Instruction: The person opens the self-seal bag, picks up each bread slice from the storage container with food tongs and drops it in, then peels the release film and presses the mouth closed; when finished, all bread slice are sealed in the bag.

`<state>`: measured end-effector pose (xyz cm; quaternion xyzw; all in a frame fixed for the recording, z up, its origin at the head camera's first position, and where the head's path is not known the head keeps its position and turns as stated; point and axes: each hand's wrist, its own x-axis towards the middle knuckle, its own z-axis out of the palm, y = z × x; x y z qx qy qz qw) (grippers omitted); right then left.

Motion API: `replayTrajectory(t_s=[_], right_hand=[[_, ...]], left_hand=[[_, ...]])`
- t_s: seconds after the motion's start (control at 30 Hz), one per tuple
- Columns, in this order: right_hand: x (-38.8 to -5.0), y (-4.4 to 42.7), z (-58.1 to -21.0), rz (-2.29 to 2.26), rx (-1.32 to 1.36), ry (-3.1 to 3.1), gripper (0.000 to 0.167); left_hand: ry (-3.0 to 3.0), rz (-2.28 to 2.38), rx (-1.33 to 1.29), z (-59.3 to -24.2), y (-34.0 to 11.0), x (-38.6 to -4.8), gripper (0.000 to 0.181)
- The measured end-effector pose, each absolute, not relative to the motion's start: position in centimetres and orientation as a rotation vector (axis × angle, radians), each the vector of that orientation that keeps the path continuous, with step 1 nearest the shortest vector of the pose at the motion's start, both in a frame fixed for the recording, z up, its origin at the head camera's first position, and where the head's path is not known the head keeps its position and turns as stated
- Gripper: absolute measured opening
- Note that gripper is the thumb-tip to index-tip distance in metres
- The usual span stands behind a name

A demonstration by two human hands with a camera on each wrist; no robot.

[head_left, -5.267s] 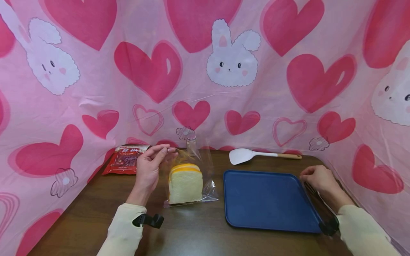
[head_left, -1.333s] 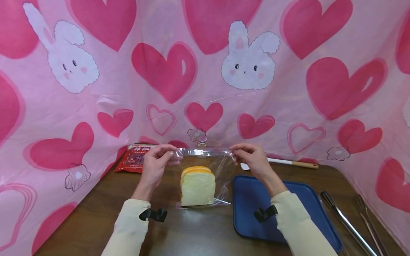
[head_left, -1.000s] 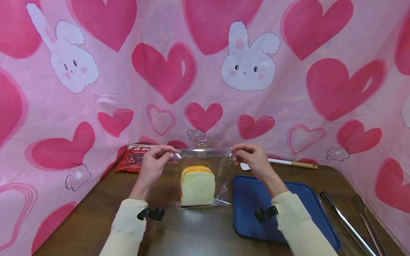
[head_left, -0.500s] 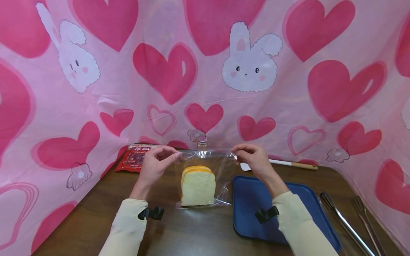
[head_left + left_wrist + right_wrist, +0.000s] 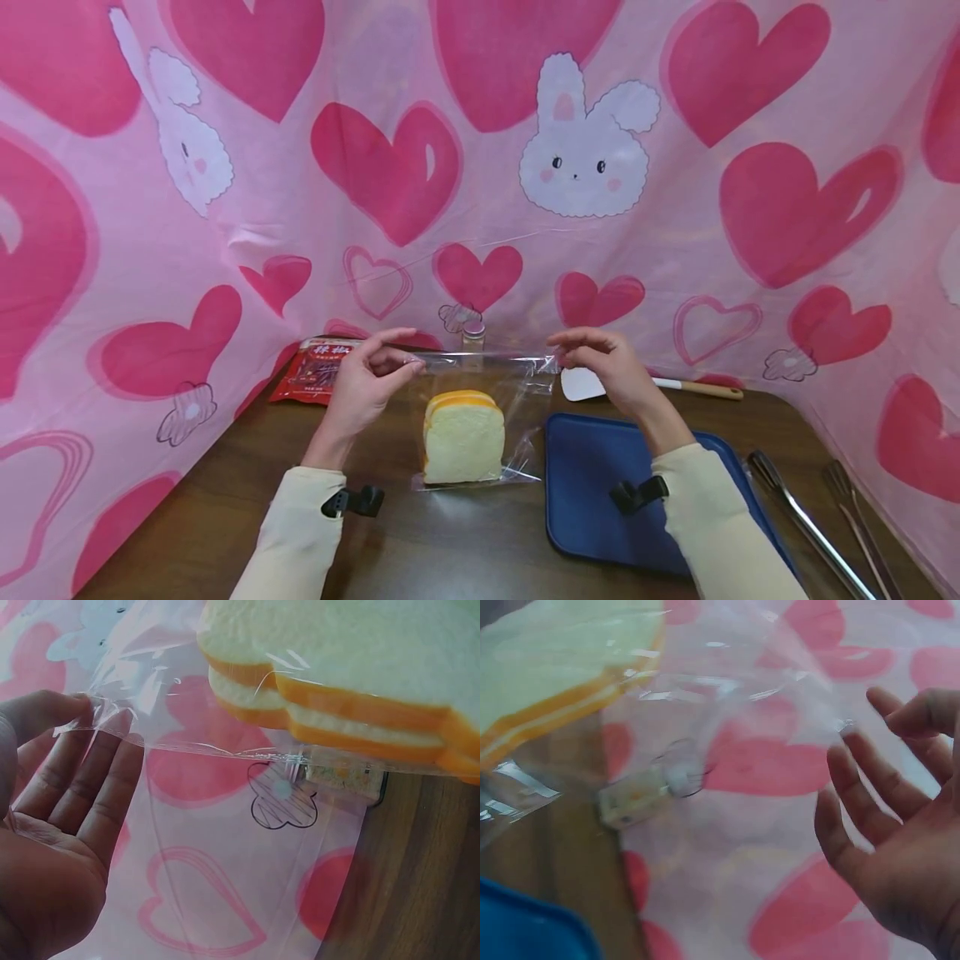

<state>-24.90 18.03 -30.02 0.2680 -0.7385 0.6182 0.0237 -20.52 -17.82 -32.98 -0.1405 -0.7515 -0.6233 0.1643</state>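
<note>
A clear plastic bag (image 5: 521, 417) stands on the table with slices of bread (image 5: 463, 442) inside, pale with orange crust. My left hand (image 5: 367, 383) pinches the bag's upper left corner; in the left wrist view the film runs between thumb and fingertips. At the upper right corner is my right hand (image 5: 611, 367), its fingers spread and loosely bent. In the right wrist view, the right hand's thumb stands apart from the other fingers, and the bag's corner lies at a fingertip, not gripped.
A blue tray (image 5: 600, 492) lies right of the bag, with metal tongs (image 5: 813, 525) beyond it. Behind are a white spatula (image 5: 583, 385) with a wooden handle, a small jar (image 5: 473, 333) and a red packet (image 5: 311, 375). Pink heart-print cloth (image 5: 480, 183) surrounds the table.
From beside the tray, my right hand came over to the bag's right corner and pinched it. Now its fingers have parted from the film and shifted slightly right. The left hand stays at its corner.
</note>
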Motion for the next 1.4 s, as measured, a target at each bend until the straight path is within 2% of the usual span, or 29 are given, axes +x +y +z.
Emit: replayTrajectory(t_s=[0.2, 0.37, 0.6, 1.07, 1.4], right_hand=[[-23.5, 14.2, -25.8, 1.34, 0.819, -2.502, 0.033], [-23.4, 8.7, -23.7, 1.005, 0.981, -2.715, 0.037], [-24.4, 4.3, -23.9, 0.883, 1.162, -2.913, 0.012], [-24.6, 3.2, -24.5, 0.793, 1.255, -2.913, 0.013], [-24.5, 5.4, -24.3, 0.704, 1.181, -2.932, 0.01]], left_hand=[[-2.131, -1.777, -0.421, -32.9, -17.6, -20.3, 0.047], [-2.122, -1.787, -0.427, -32.9, -17.5, -20.2, 0.047], [-2.126, -1.802, -0.431, -32.9, -17.3, -20.1, 0.048], [-2.25, -1.777, -0.481, -32.7, -17.3, -19.9, 0.052], [-2.252, -1.703, -0.45, -32.5, -17.4, -19.8, 0.046]])
